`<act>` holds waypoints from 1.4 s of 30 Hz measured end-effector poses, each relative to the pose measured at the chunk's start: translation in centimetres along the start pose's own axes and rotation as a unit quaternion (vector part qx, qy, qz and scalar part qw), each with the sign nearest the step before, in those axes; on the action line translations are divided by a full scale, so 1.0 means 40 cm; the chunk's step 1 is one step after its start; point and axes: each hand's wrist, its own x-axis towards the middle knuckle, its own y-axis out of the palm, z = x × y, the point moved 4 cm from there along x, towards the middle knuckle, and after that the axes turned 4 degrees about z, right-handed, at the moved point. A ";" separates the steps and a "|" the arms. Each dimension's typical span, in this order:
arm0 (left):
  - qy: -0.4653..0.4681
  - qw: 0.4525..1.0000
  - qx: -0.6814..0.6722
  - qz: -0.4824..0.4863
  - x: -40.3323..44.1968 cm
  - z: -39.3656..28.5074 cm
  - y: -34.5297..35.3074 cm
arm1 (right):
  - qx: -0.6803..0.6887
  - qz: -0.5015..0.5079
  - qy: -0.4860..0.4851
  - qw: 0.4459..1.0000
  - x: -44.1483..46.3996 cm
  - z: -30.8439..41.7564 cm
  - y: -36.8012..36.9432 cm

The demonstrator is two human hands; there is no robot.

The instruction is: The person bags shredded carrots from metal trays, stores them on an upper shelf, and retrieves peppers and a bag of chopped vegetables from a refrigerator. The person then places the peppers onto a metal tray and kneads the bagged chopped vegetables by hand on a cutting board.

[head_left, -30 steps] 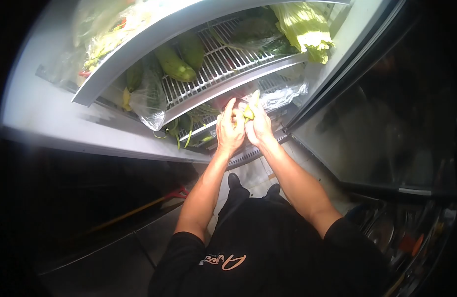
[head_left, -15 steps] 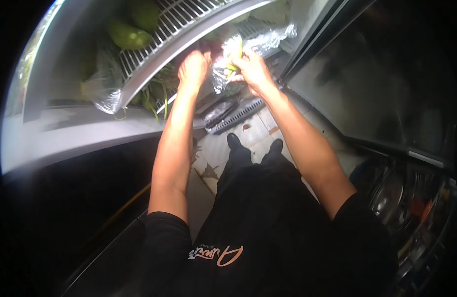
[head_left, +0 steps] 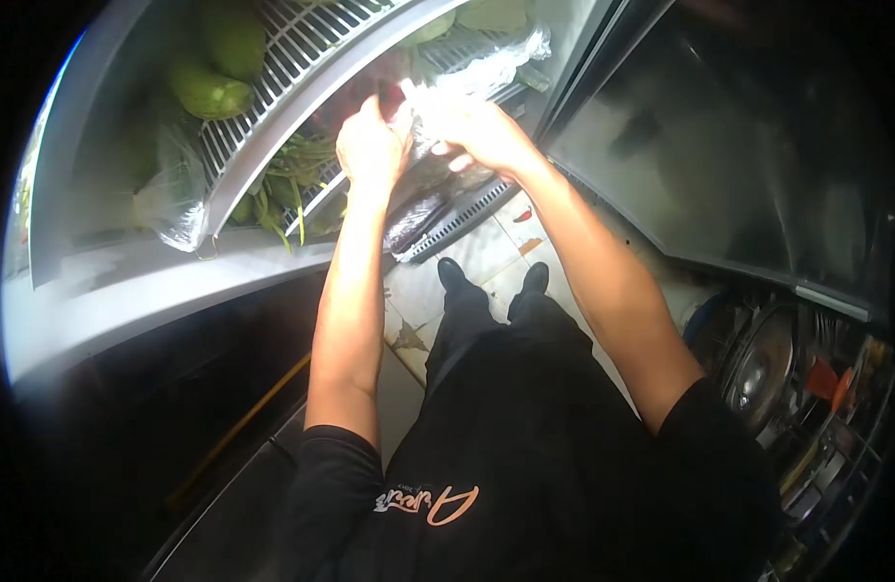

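Glare washes out much of a clear plastic bag [head_left: 501, 63] at the front of the fridge's lower shelf. My left hand [head_left: 373, 147] is closed, thumb and fingers pinched at the bag's near side. Close by on the right, my right hand [head_left: 481, 136] has its fingers curled at the bright plastic, partly lost in the glare. Whether a green vegetable is still between its fingers cannot be made out. Something reddish shows dimly behind my left hand. Long green beans [head_left: 287, 179] hang over the shelf edge left of it.
Pale green gourds [head_left: 210, 95] lie on the upper wire rack [head_left: 302, 44], beside another plastic bag [head_left: 176, 199]. The dark fridge door [head_left: 719, 165] stands open at right. A rack of pans and lids [head_left: 767, 369] is at lower right. Red scraps lie on the tiled floor [head_left: 501, 238].
My right hand has moved slightly left, closer to my left hand. The yellow-green vegetable seen in it before no longer shows. The view has shifted a little and the hands look brighter.
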 end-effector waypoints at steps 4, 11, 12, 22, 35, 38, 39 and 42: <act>-0.135 0.970 0.036 0.199 0.044 0.066 -0.020 | 0.048 0.044 0.088 0.994 -0.078 -0.056 -0.020; -0.041 0.974 0.061 0.215 0.067 0.103 0.056 | 0.088 0.108 -0.020 0.990 -0.050 0.002 0.116; -0.013 0.980 0.047 0.195 0.068 0.109 0.052 | 0.051 0.081 -0.029 0.995 -0.011 -0.009 0.115; 0.104 0.991 0.024 -0.080 -0.088 0.023 -0.208 | 0.083 -0.045 -0.082 0.992 0.048 -0.003 0.081; 0.217 0.940 -0.249 -0.089 -0.103 -0.011 -0.135 | 0.400 -0.056 -0.002 0.915 -0.041 -0.105 0.082; -0.014 0.990 -0.016 0.139 -0.006 0.059 -0.058 | 0.425 -0.034 0.005 0.905 -0.060 -0.141 0.077; -0.025 0.981 0.008 0.191 0.017 0.073 -0.045 | 0.423 -0.030 0.009 0.906 -0.075 -0.142 0.080; -0.044 0.947 0.080 0.307 0.035 0.080 -0.018 | 0.429 -0.010 0.026 0.903 -0.106 -0.124 0.099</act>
